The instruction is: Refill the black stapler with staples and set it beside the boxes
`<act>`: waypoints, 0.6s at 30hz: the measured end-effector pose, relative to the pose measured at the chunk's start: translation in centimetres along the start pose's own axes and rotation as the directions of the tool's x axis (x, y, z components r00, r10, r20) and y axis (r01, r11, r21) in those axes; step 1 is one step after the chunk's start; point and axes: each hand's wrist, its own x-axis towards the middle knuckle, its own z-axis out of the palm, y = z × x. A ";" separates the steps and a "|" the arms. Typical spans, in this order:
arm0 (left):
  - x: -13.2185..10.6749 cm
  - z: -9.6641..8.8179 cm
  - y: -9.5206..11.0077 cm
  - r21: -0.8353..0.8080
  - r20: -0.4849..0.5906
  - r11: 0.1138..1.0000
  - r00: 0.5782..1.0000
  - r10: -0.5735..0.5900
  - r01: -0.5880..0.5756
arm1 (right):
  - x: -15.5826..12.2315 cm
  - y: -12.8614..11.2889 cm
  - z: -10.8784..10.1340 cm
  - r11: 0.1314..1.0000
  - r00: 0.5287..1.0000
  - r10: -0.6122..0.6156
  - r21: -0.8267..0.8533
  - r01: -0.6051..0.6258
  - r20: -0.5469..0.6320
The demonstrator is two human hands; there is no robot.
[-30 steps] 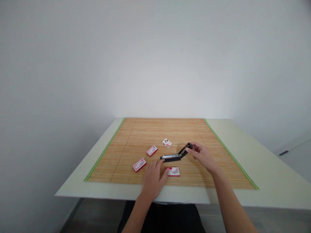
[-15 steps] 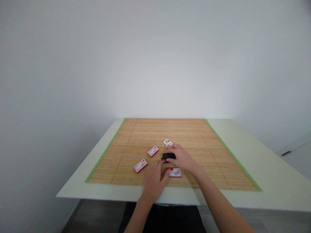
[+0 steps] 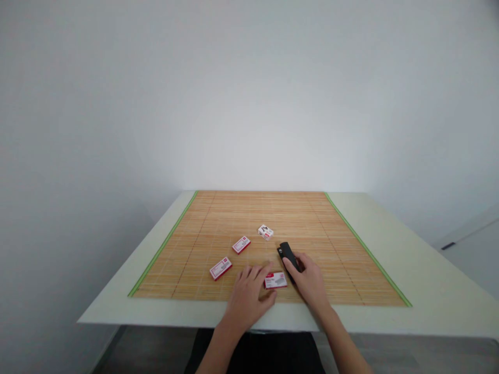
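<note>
My right hand (image 3: 309, 278) is closed around a black stapler (image 3: 289, 256), thumb on its left side and fingers on its right. The stapler's far end points away and slightly left over the mat. My left hand (image 3: 248, 296) has its fingers apart and holds nothing. Its fingertips are by the left edge of a red-and-white staple box (image 3: 275, 280); whether they touch it I cannot tell. This box lies flat between my two hands, just left of the stapler.
A bamboo mat (image 3: 257, 208) with green edges covers much of the white table (image 3: 390, 234). Two more red-and-white boxes, a nearer one (image 3: 221, 268) and a farther one (image 3: 241, 244), lie to the left. A small white box (image 3: 265, 231) lies beyond the stapler. A wall (image 3: 249, 104) stands behind.
The stapler has turned from crosswise to pointing away from me and shifted right in my right hand. My left hand has come off the stapler's end, its fingers now spread beside the near box.
</note>
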 end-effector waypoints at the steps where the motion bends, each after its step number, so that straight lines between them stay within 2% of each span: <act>1: 0.0 0.0 0.0 0.025 0.001 1.000 1.000 0.000 0.000 | -0.3 -0.1 0.3 1.000 1.000 0.004 0.001 -0.004 -0.027; 5: -0.9 -0.6 -0.6 0.171 -0.112 0.977 0.988 -0.108 0.126 | -0.5 -0.3 0.5 1.000 0.998 0.012 -0.001 -0.012 -0.057; 8: -2.1 -1.5 -2.0 0.242 -0.218 0.940 0.958 -0.188 0.240 | -0.4 -0.2 0.3 1.000 0.998 0.015 0.003 -0.015 -0.056; 11: -3.0 -2.4 -3.7 0.263 -0.279 0.916 0.933 -0.227 0.302 | -0.6 -0.1 0.3 1.000 0.998 0.011 0.005 -0.011 -0.054; 14: -3.2 -2.6 -5.6 0.234 -0.295 0.921 0.925 -0.239 0.312 | -0.6 0.0 0.3 1.000 0.998 0.007 0.007 -0.006 -0.055; 18: -2.1 -1.6 -7.1 0.162 -0.228 0.951 0.948 -0.222 0.262 | -0.6 -0.2 0.2 1.000 0.998 -0.004 0.004 0.004 -0.056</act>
